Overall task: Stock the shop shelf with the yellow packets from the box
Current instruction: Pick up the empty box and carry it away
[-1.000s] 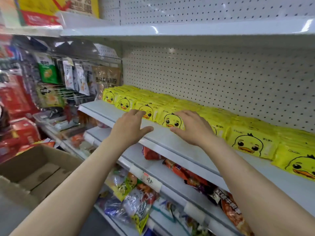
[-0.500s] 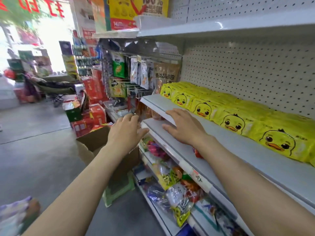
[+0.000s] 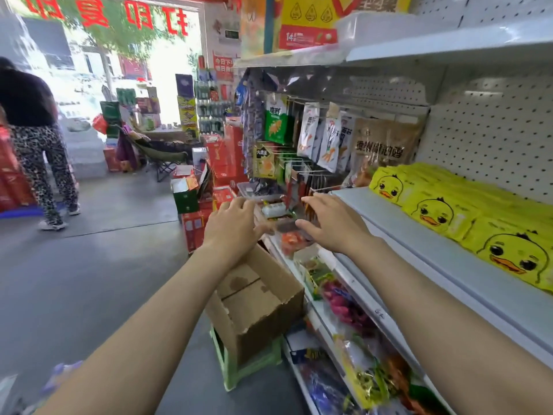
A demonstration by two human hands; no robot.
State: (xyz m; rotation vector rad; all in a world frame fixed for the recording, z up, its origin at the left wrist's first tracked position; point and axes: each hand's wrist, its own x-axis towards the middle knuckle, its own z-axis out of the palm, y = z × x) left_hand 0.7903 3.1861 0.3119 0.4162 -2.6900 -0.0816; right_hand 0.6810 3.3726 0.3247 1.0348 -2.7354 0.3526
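Now both hands are off the shelf front where they rested a second ago against the duck-faced row, and the view has swung left toward the shop floor. The left hand (image 3: 232, 227) hangs in the air above the cardboard box (image 3: 257, 307), fingers loosely straight and slightly spread, holding nothing. The right hand (image 3: 332, 224) hovers just beside it, close to the left end of the white shelf (image 3: 398, 223), its fingers also relaxed and apart, gripping nothing. The yellow packets (image 3: 466, 214) lie in a row along the back of that shelf against the pegboard wall, starting near its left end and running off toward the right edge of view; they sit to the right of the right hand's fingers and clear of them, untouched by either hand. The box stands open on a pale green stool (image 3: 239, 366) on the floor, against the front of the lower shelves, directly under the left wrist; what shows of its inside is bare cardboard. Hanging snack bags (image 3: 320, 136) crowd the hooks beyond the shelf's left end. A person in patterned trousers (image 3: 42, 163) stands far off on the grey floor.
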